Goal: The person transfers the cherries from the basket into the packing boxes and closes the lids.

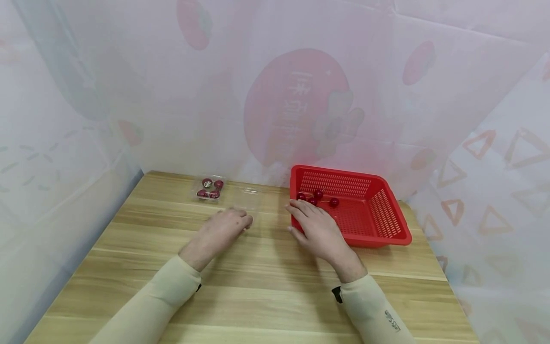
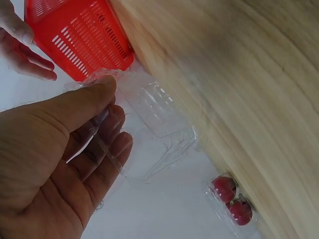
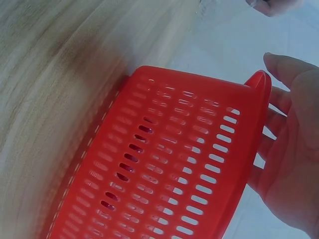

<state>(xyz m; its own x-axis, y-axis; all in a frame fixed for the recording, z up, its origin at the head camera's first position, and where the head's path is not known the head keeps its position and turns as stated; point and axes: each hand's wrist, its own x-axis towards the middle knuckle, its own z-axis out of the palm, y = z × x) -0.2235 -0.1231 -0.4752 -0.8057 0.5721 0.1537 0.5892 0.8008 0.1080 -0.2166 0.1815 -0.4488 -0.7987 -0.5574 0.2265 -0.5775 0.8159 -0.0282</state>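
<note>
My left hand (image 1: 220,233) pinches the edge of a clear plastic box (image 2: 158,112) between thumb and fingers. In the head view that box is hard to make out against the wood. My right hand (image 1: 320,230) is at the left rim of a red plastic basket (image 1: 388,212), its fingers extended over the edge. Several dark red cherries (image 1: 318,194) with stems lie in the basket's left part, some of them partly hidden behind the right hand. The right wrist view shows the basket's slotted wall (image 3: 164,144) beside the right fingers, with nothing visible between fingers and thumb.
A second clear box (image 1: 209,188) with several dark red fruits inside stands at the back left of the wooden table (image 1: 258,296). A printed sheet (image 1: 215,110) hangs behind the table's back edge, and others hang at both sides.
</note>
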